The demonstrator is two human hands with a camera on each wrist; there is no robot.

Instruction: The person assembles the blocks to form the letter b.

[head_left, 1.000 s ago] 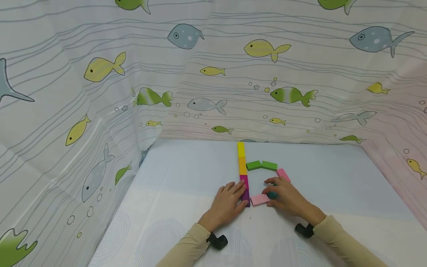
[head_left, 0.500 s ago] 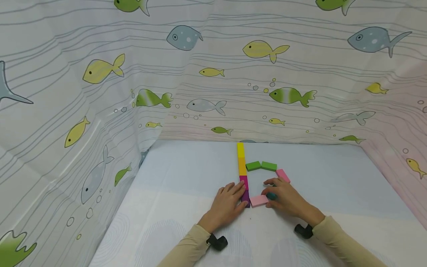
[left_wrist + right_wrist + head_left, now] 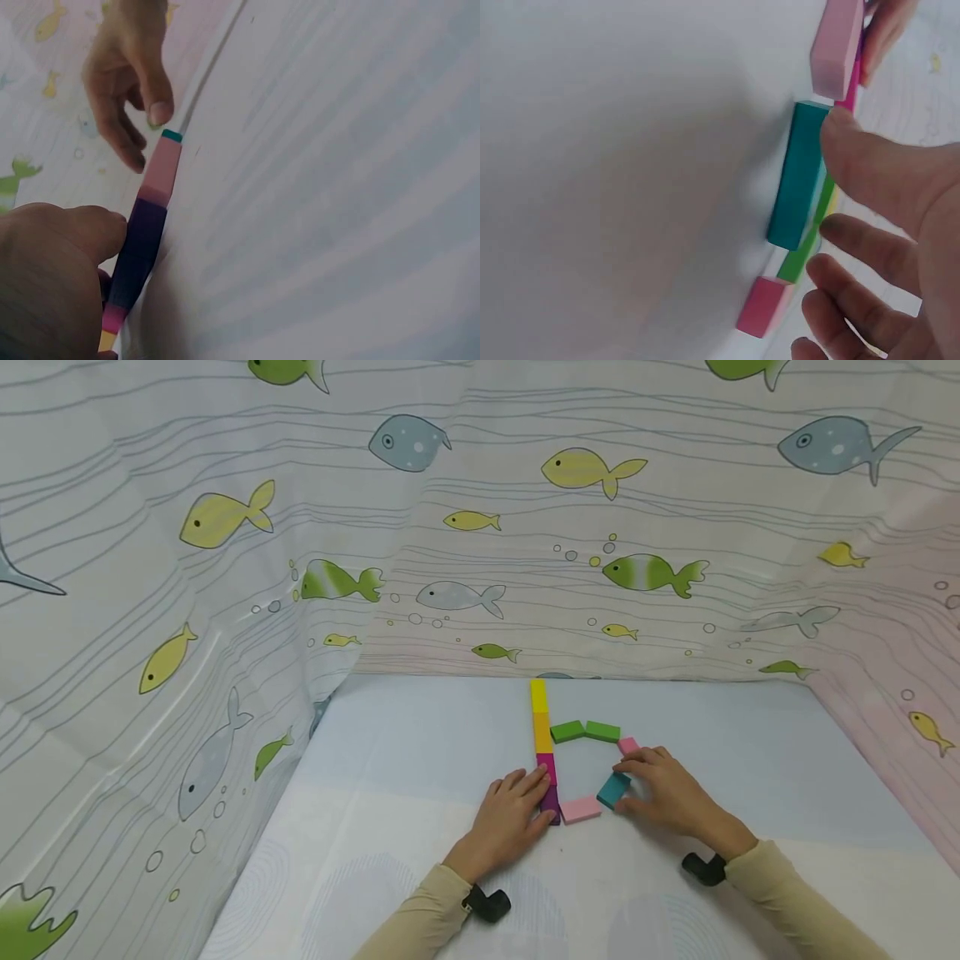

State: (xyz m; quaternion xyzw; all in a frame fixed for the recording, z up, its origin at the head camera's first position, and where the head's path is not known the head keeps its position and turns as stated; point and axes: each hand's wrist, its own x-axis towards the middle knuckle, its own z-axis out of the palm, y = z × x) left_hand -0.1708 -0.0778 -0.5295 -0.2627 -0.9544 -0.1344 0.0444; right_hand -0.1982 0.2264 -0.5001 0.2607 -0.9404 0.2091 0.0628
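My left hand (image 3: 508,810) lies at the lower end of a straight row of blocks. Its fingertips rest on the magenta block (image 3: 548,767), and its thumb touches the purple block (image 3: 551,806). Beside the teal block (image 3: 614,790) is my right hand (image 3: 671,797), fingers spread. In the right wrist view its thumb is at the upper end of the teal block (image 3: 799,176), while the fingertips stand apart from that block. A light pink block (image 3: 581,810) lies between the purple and teal blocks. The darker pink block (image 3: 628,746) is partly hidden behind my right fingers.
A yellow block (image 3: 538,696) and an orange block (image 3: 543,732) form the row's far part. Two green blocks (image 3: 567,732) arc rightward from it. Behind the white table (image 3: 420,735) hangs a fish-patterned cloth (image 3: 465,552). Each wrist wears a black camera (image 3: 487,906).
My right hand has moved a little right and off the top of the teal block, which now shows and lies slanted. My left hand has stayed on the row.
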